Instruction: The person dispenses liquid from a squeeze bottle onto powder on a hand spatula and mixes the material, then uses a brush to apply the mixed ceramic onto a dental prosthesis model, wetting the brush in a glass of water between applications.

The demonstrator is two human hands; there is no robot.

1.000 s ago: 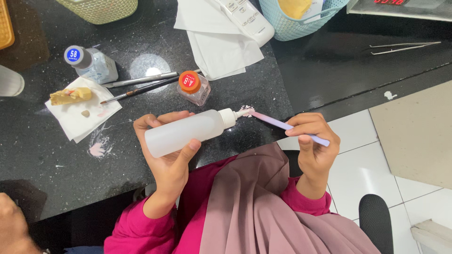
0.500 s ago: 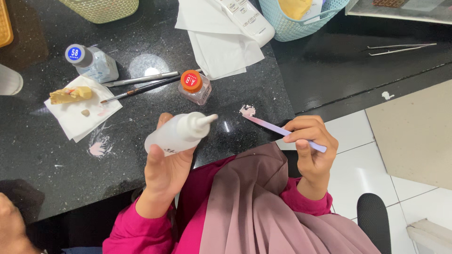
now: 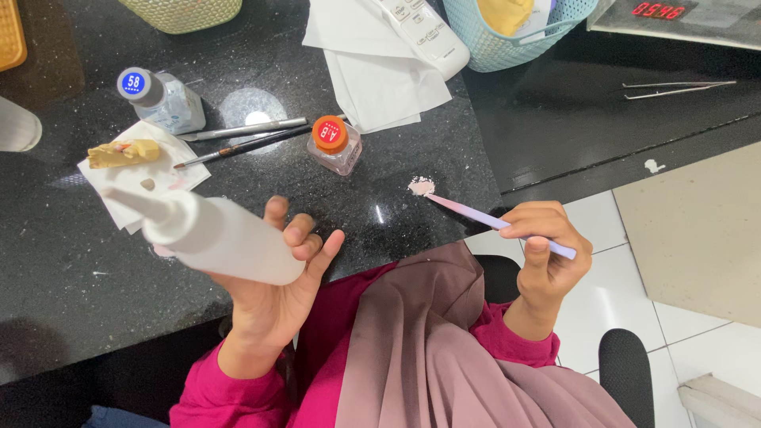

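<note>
Clearly, the left hand (image 3: pixel 269 285) is gripping a white plastic squeeze bottle (image 3: pixel 214 238), fingers curled over its lower body, with the nozzle tilting up and away toward the folded tissue (image 3: pixel 162 178). The bottle is probably light and soft-walled, so I judge a firm squeeze would push liquid out; holding it around the mid-body, as now, is giving control without crushing it. Its smooth plastic may be a little slippery.

Just right of the bottle, the right hand (image 3: pixel 547 254) is closed around a slim lilac spatula (image 3: pixel 495 223), pinching it near the rear end. The tip is resting at a small pink dab of powder (image 3: pixel 421 186) on the black desk (image 3: pixel 71 277). The spatula looks stiff and very light, best held like a pen.

Beyond the bottle, an orange-capped jar (image 3: pixel 333 144) and a blue-capped jar (image 3: pixel 162 99) are standing upright, with two brushes (image 3: pixel 242 136) lying between them. A tan dental cast (image 3: pixel 123 153) is sitting on the tissue.
</note>
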